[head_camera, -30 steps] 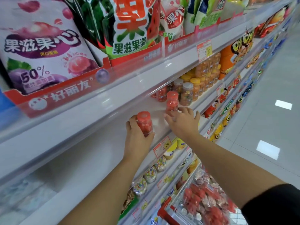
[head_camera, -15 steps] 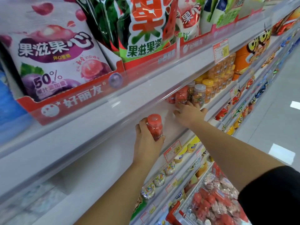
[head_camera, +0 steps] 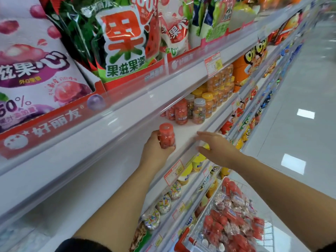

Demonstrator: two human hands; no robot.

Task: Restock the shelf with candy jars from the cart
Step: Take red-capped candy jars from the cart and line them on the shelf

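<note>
My left hand [head_camera: 155, 151] grips a small red candy jar [head_camera: 167, 136] with a red lid, held upright at the front of the white shelf [head_camera: 183, 135]. My right hand [head_camera: 216, 149] is empty, fingers spread, palm down over the shelf's front edge to the right of the held jar. Further back on the shelf stands another red jar [head_camera: 181, 111] beside grey-lidded jars [head_camera: 199, 110] and yellow-lidded jars [head_camera: 208, 104]. The wire cart [head_camera: 232, 220] at the lower right holds several more red and pale jars.
Large candy bags [head_camera: 123, 42] fill the shelf above, whose front lip overhangs the jars. A price tag [head_camera: 173, 171] hangs on the shelf edge below my hands. Lower shelves hold round sweets [head_camera: 163, 204] and snack packs. The aisle floor [head_camera: 300, 133] runs along the right.
My right hand let go of the red jar, which now stands with the back row, and drew back toward the shelf edge. My left hand still holds its jar.
</note>
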